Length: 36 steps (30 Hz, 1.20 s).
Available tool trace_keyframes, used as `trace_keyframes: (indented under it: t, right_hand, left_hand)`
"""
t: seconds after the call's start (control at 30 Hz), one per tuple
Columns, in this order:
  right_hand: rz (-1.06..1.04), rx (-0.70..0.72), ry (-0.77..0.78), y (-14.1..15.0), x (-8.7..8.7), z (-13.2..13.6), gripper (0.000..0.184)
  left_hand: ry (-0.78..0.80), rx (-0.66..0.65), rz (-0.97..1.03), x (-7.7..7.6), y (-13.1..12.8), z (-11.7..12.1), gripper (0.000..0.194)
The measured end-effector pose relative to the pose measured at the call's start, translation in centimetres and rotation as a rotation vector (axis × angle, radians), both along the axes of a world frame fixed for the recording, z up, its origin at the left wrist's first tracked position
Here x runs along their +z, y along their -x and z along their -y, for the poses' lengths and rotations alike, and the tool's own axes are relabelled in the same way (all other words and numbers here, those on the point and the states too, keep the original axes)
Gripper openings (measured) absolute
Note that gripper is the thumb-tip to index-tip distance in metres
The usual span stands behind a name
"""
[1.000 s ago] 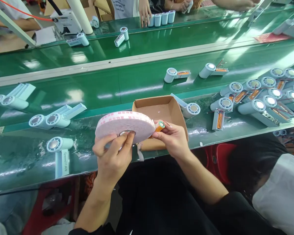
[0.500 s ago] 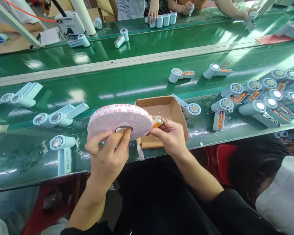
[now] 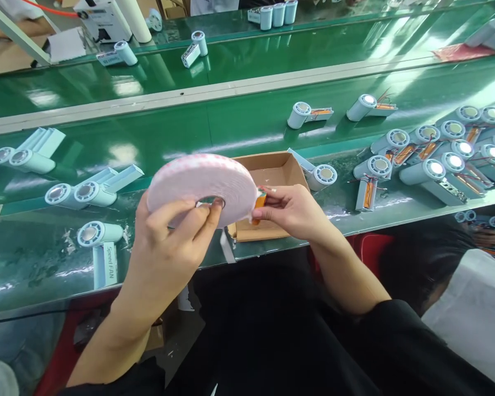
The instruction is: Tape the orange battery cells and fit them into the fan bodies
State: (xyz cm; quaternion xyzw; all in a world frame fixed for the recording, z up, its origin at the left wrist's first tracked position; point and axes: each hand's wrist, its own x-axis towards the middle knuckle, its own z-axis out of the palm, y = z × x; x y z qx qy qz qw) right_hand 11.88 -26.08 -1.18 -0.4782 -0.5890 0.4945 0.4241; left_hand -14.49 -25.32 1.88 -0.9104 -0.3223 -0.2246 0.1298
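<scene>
A large roll of white foam tape (image 3: 235,190) with pink print on its edge is in my left hand (image 3: 171,236), whose fingers hook into the core. At the roll's right edge, my right hand (image 3: 295,212) pinches a small orange battery (image 3: 259,206) between thumb and fingers. The battery touches the tape there; its far end is partly hidden by the fingers. Behind both hands sits an open cardboard box (image 3: 268,234) on the bench, and a strip of white tape (image 3: 226,246) hangs at its front left corner.
Several pale blue fan units with orange batteries (image 3: 424,175) crowd the right of the bench. Empty-handled units (image 3: 97,192) lie at left, near one marked Speed FAN (image 3: 105,264). Two wired units (image 3: 300,115) rest on the green belt (image 3: 169,132). A person (image 3: 470,319) sits at right.
The roll has turned its flat side more toward me. My right hand has rotated, and the battery now stands more upright against the tape edge. The view has shifted slightly.
</scene>
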Motion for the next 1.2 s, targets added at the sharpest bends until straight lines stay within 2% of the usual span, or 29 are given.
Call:
trace_keyframes:
  t: [0.1, 0.2, 0.27, 0.37, 0.43, 0.47, 0.53, 0.6, 0.63, 0.7, 0.8, 0.87, 0.93, 1.0, 1.1, 1.2]
  right_hand:
    - [-0.366, -0.215, -0.042, 1.7, -1.0, 0.3, 0.035]
    - [-0.58, -0.431, -0.059, 4.0, -1.7, 0.9, 0.043]
    - [-0.678, -0.522, -0.057, 5.2, -2.2, 1.2, 0.05]
    - [-0.737, -0.507, -0.037, 5.4, -2.5, 1.0, 0.05]
    - [-0.726, -0.484, -0.061, 3.6, -2.0, 0.4, 0.043]
    - [-0.722, -0.514, -0.123, 2.1, -1.5, 0.0, 0.037]
    - [-0.73, -0.687, -0.352, -1.4, -0.3, -1.0, 0.024]
    - [-0.741, -0.833, -0.538, -4.5, 0.4, -1.6, 0.015]
    - [-0.743, -0.826, -0.536, -5.5, 0.5, -1.6, 0.014]
    - [-0.728, -0.719, -0.416, -6.0, -0.1, -0.9, 0.024]
    - [-0.68, -0.571, -0.191, -4.4, -2.2, 0.8, 0.046]
    - [-0.666, -0.535, -0.114, -3.2, -3.5, 1.6, 0.051]
    - [-0.669, -0.516, -0.084, -2.6, -4.2, 2.1, 0.052]
    - [-0.676, -0.495, -0.068, -2.6, -4.3, 2.3, 0.05]
    - [-0.669, -0.468, -0.046, -2.8, -3.9, 2.8, 0.049]
    - [-0.633, -0.498, -0.027, -3.3, -3.6, 3.9, 0.047]
  left_hand:
    - [-0.032, 0.079, 0.065, -0.5, -0.6, -0.1, 0.055]
    - [-0.136, 0.141, 0.158, -1.6, -1.4, 0.0, 0.055]
    - [-0.179, 0.159, 0.234, -2.4, -2.1, 0.3, 0.059]
    - [-0.178, 0.166, 0.321, -3.1, -3.1, 1.1, 0.061]
    - [-0.117, 0.135, 0.304, -3.5, -3.3, 1.9, 0.056]
    - [-0.062, 0.098, 0.268, -3.8, -3.0, 2.2, 0.052]
    - [0.056, 0.042, 0.19, -4.8, -1.4, 2.6, 0.042]
    - [0.118, 0.107, 0.145, -6.4, 1.7, 2.3, 0.035]
    - [0.13, 0.18, 0.139, -7.3, 3.6, 1.9, 0.034]
    - [0.188, 0.307, 0.126, -9.2, 7.5, 0.6, 0.037]
    - [0.348, 0.416, 0.174, -10.6, 11.2, -1.6, 0.041]
    - [0.348, 0.557, 0.27, -10.0, 12.1, -3.0, 0.045]
    - [0.333, 0.722, 0.323, -8.4, 12.2, -5.0, 0.055]
    - [0.395, 0.871, 0.313, -6.3, 12.1, -7.7, 0.069]
    - [0.564, 1.024, 0.141, -4.0, 11.2, -12.6, 0.082]
    - [0.634, 1.027, -0.111, -3.3, 10.1, -16.1, 0.073]
